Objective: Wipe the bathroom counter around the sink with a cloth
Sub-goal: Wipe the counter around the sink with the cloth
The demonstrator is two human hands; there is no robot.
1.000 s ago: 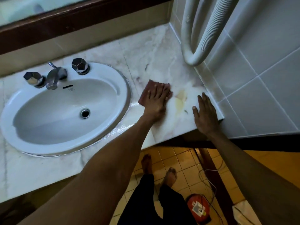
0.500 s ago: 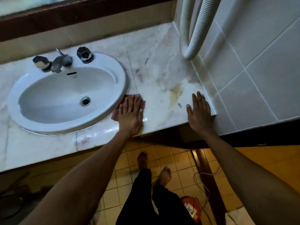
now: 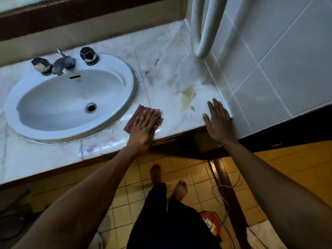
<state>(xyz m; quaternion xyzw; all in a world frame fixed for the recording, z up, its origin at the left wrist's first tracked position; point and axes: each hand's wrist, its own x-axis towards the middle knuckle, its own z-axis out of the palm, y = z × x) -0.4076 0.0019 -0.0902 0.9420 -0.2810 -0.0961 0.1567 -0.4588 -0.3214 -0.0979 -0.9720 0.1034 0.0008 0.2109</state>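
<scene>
Marble counter (image 3: 172, 56) — glossy beside white sink (image 3: 53, 108).

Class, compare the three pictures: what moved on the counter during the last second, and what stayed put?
The left hand slid the reddish-brown cloth leftward and toward the front edge, from the yellowish stain to the rim of the white oval sink. The right hand stayed flat on the marble counter.

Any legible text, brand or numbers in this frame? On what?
No text is legible.
The small mark on the white oval ceramic sink, below its overflow slot: too blurred to read.
The white label on the round red object: too small to read.
</scene>
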